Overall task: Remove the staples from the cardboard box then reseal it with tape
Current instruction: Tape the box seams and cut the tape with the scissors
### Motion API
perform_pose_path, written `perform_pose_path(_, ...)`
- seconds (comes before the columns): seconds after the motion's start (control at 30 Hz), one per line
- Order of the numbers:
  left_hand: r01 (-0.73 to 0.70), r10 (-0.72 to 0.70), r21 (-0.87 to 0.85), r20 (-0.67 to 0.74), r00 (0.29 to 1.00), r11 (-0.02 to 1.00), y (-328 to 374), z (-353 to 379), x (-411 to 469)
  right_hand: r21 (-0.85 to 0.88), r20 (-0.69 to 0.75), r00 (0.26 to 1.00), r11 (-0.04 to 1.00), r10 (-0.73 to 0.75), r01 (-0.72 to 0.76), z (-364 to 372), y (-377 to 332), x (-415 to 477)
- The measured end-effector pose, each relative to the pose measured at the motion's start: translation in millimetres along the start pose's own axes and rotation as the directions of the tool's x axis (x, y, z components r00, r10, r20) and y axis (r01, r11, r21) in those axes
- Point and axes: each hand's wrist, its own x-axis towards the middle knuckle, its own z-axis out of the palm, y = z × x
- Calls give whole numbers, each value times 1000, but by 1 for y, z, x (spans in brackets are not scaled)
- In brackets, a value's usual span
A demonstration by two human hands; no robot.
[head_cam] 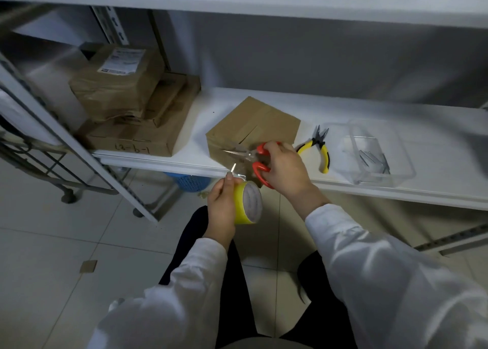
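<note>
A small cardboard box (250, 127) sits on the white shelf (369, 187), with clear tape running over its top and down its front. My left hand (221, 203) grips a yellow tape roll (247, 203) just below the shelf edge. A clear strip of tape stretches from the roll up to the box front. My right hand (284, 166) holds red-handled scissors (253, 158), with fingers through the loops. The blades are spread and point left, in front of the box and just above the stretched strip.
Yellow-handled pliers (320, 150) lie on the shelf right of the box. Further right stands a clear plastic container (375, 156). Several stacked cardboard parcels (132, 106) fill the shelf's left end. A blue basket (188, 181) sits on the floor under the shelf.
</note>
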Motion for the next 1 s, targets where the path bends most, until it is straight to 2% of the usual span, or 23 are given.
perform_pose_path(0.07, -7, 7, 4, 38, 999, 1000, 2, -2, -1, 165, 10, 999, 985, 54, -55, 2, -3, 1)
perform_pose_path(0.17, -17, 4, 94, 142, 990, 995, 3, -5, 0, 493, 71, 980, 847, 187, -197, -1, -1, 4)
perform_pose_path(0.3, -73, 37, 143, 244, 969, 987, 6, -7, 1, 656, -25, 918, 700, 395, -283, -14, 19, 10)
perform_pose_path(0.37, -137, 97, 141, 261, 960, 980, 5, -6, -2, 672, -72, 853, 657, 517, -341, -19, 31, 18)
perform_pose_path(0.43, -167, 128, 127, 269, 955, 978, 2, -4, -8, 635, -59, 811, 648, 583, -420, -22, 42, 28)
perform_pose_path(0.53, -210, 152, 155, 320, 935, 965, 1, 3, -15, 663, 86, 777, 546, 624, -512, -23, 49, 42)
perform_pose_path(0.63, -217, 149, 173, 340, 929, 961, 5, 11, -18, 728, 202, 765, 429, 612, -535, -21, 52, 49)
perform_pose_path(0.8, -215, 158, 189, 277, 948, 958, 5, 11, -6, 718, 222, 756, 422, 616, -554, -27, 57, 43)
perform_pose_path(1.0, -214, 190, 220, 125, 974, 952, 21, 5, 31, 648, 253, 699, 420, 669, -636, -20, 51, 22)
